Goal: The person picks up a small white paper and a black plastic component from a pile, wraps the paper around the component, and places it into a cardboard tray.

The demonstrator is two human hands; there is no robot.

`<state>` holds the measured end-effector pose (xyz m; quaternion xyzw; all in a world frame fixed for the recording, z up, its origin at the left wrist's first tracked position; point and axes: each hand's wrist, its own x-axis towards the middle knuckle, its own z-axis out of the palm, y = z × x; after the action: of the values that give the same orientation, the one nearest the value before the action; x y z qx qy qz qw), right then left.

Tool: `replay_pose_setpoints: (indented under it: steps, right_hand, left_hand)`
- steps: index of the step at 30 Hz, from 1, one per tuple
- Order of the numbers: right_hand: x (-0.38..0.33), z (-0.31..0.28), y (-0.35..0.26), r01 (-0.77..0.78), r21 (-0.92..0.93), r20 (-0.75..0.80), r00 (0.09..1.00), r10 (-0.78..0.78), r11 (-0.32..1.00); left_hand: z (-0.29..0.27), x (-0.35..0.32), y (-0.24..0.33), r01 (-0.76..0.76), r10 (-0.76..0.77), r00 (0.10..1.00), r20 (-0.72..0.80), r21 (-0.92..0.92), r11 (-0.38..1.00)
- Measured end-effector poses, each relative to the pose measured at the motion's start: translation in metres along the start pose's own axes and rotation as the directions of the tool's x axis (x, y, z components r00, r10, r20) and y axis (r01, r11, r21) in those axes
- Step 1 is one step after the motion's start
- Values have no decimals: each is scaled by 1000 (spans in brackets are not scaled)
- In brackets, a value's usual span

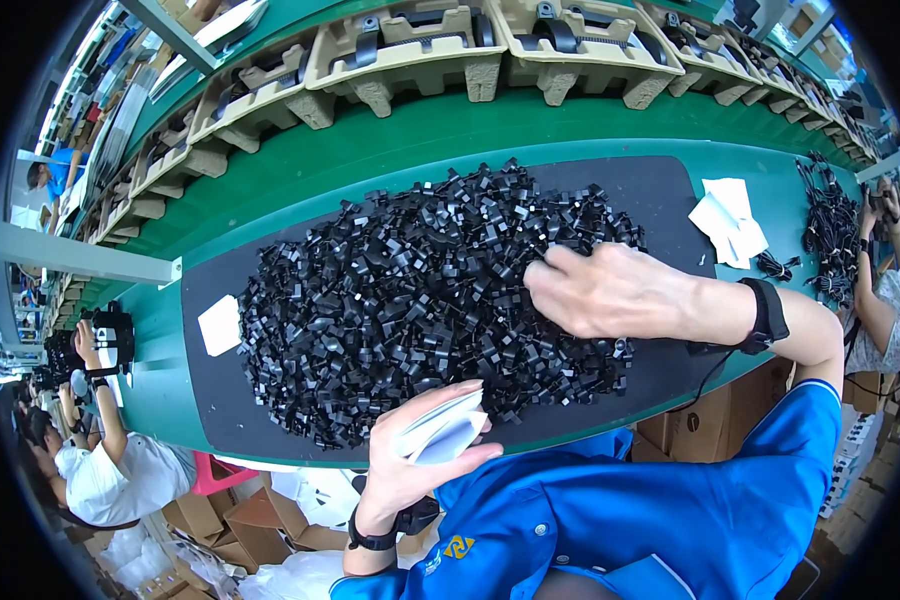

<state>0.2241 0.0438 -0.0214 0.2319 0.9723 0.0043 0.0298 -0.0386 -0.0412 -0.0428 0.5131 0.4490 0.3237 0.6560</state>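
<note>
A wide heap of small black plastic clips or connectors [400, 290] covers much of a dark grey mat [620, 190]. At the heap's right side my right hand [610, 290] is low over the parts, its fingers curled inward; whatever is between the fingertips is hidden. My left hand [410, 450] is at the heap's near edge. It grips a folded piece of white paper [445, 425] that bulges apart at the top like a pouch, between thumb and fingers. What lies inside the fold cannot be seen.
White papers lie on the mat's left [220, 325] and right [727, 222]. Black cables [832, 225] are piled at the far right. Moulded cardboard trays [400, 70] holding black devices line the green table's back. Other people work on both sides; cardboard boxes [710, 410] stand below.
</note>
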Motion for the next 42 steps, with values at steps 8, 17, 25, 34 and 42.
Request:
replay_pose_setpoints:
  steps: [8, 17, 25, 34, 42]
  right_hand:
    - [-12, -53, -56, -105, 951, -105, 774, 625, 291]
    - [-24, -46, -83, -74, 425, -536, 783, 316, 902]
    - [-20, -68, -72, -79, 351, 114, 993, 41, 933]
    - [-1, -60, -45, -93, 471, 68, 995, 69, 877]
    - [-5, -49, -53, -100, 740, -303, 833, 462, 665]
  left_hand:
    - [21, 18, -1, -356, 341, 934, 109, 186, 916]
    - [33, 17, 2, -418, 403, 908, 114, 198, 887]
    - [28, 27, -5, -391, 358, 915, 189, 186, 901]
    - [31, 32, 2, -226, 225, 974, 35, 2, 974]
    - [26, 17, 12, -150, 126, 975, -181, -127, 981]
